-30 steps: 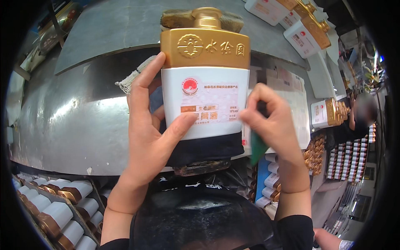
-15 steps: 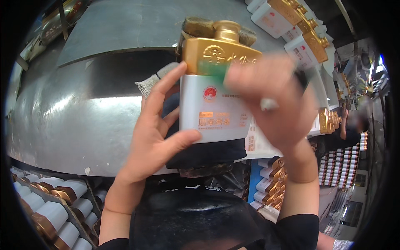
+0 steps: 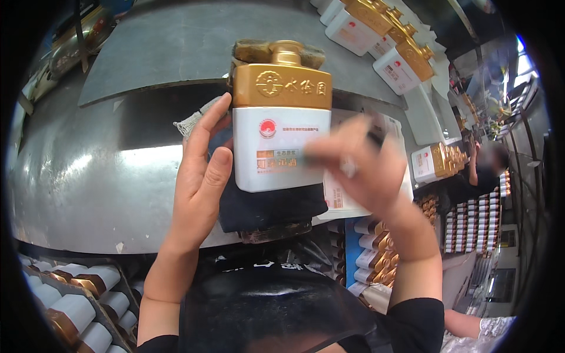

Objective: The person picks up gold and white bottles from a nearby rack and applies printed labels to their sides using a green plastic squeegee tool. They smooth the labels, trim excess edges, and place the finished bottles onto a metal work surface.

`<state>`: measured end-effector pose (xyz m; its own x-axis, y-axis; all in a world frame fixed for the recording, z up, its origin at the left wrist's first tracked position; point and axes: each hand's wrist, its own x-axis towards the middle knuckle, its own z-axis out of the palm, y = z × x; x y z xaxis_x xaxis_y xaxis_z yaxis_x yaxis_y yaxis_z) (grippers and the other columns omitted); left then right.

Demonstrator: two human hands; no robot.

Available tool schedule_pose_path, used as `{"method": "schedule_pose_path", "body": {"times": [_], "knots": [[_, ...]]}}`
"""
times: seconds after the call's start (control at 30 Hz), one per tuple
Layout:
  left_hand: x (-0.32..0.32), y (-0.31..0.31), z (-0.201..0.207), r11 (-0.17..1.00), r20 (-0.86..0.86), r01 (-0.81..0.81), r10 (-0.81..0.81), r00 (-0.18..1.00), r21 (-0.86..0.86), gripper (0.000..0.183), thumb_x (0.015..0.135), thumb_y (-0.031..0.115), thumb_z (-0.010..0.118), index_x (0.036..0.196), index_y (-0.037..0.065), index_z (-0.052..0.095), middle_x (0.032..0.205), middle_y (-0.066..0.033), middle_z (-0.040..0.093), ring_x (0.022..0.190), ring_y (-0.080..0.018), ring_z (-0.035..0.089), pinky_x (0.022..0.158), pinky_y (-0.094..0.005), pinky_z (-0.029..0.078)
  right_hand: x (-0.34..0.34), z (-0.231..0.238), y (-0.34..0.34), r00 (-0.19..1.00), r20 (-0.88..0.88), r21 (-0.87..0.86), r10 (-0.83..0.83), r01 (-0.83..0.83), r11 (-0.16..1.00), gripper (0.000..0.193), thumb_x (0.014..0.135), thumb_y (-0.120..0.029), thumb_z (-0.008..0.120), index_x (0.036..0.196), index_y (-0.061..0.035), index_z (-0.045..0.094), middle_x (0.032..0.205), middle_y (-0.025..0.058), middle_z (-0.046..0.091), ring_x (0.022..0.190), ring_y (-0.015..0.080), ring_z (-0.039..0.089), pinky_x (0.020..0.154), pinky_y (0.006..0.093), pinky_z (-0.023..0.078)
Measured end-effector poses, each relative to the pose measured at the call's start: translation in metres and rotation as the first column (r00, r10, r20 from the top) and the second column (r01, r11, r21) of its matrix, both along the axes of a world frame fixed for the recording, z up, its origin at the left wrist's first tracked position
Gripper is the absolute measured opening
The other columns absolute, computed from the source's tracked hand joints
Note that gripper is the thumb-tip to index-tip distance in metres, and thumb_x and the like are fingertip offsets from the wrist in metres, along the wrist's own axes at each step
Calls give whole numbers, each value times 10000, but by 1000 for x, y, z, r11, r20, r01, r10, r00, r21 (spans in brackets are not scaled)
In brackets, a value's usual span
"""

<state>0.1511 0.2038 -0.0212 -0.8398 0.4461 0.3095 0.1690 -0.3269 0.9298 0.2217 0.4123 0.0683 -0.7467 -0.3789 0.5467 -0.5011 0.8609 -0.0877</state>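
A white bottle [image 3: 276,170] with a gold shoulder and neck lies face up in front of me, its neck pointing away. Under it are a dark cloth pad [image 3: 273,212] and a wooden block [image 3: 309,54] near the neck. My left hand [image 3: 203,176] rests along the bottle's left side, fingers stretched and thumb raised by the edge. My right hand [image 3: 371,162], smeared by motion, is closed over the lower right of the bottle's front. A dark greenish piece [image 3: 307,155] shows at its fingertips, too blurred to name.
Printed sheets [image 3: 347,200] lie right of the bottle, and a whitish knitted cloth [image 3: 197,120] lies left. Similar bottles [image 3: 403,67] stand at the far right of the metal table [image 3: 106,182]. Racks of bottles [image 3: 76,312] flank me. Another person [image 3: 471,182] is farther right.
My right hand has gone from the gold shoulder down to the lower front of the bottle. My left thumb has lifted off the bottle's face. The whole view has shifted slightly.
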Motion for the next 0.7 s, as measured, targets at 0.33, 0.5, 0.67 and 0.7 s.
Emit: {"method": "schedule_pose_path", "body": {"times": [0.33, 0.5, 0.67, 0.7], "knots": [[1, 4, 1, 998, 70, -58, 58, 996, 0, 467, 1037, 260, 409, 1426, 0, 401, 1441, -134, 414, 1339, -242, 392, 1119, -411, 343, 2, -5, 35, 989, -71, -252, -131, 109, 962, 278, 694, -14, 738, 953, -115, 715, 854, 14, 698, 715, 132, 628, 699, 260, 458], [-1, 3, 2, 992, 102, -121, 117, 988, 35, 447, 1041, 234, 392, 1419, -4, 408, 1441, -136, 415, 1333, -244, 403, 1113, -408, 353, 25, -16, 1, 987, -11, 52, 159, -158, 986, 263, 690, -26, 745, 929, -125, 697, 765, -3, 641, 678, 147, 599, 612, 290, 473], [-2, 7, 12, 987, 132, -142, 133, 982, 69, 442, 1044, 225, 369, 1409, -21, 407, 1442, -142, 420, 1335, -251, 407, 1115, -412, 363, -48, -5, -1, 970, -227, 92, 89, -70, 993, 206, 699, -80, 713, 896, -103, 658, 723, 29, 602, 626, 196, 596, 544, 309, 500], [-2, 1, 13, 983, 128, -171, 162, 978, 64, 442, 1045, 225, 364, 1408, -24, 406, 1442, -144, 420, 1335, -252, 409, 1117, -413, 364, -48, -18, -16, 963, -217, 0, 158, -162, 987, 183, 700, -91, 694, 876, -93, 644, 701, 37, 588, 616, 206, 595, 542, 317, 506]]}}
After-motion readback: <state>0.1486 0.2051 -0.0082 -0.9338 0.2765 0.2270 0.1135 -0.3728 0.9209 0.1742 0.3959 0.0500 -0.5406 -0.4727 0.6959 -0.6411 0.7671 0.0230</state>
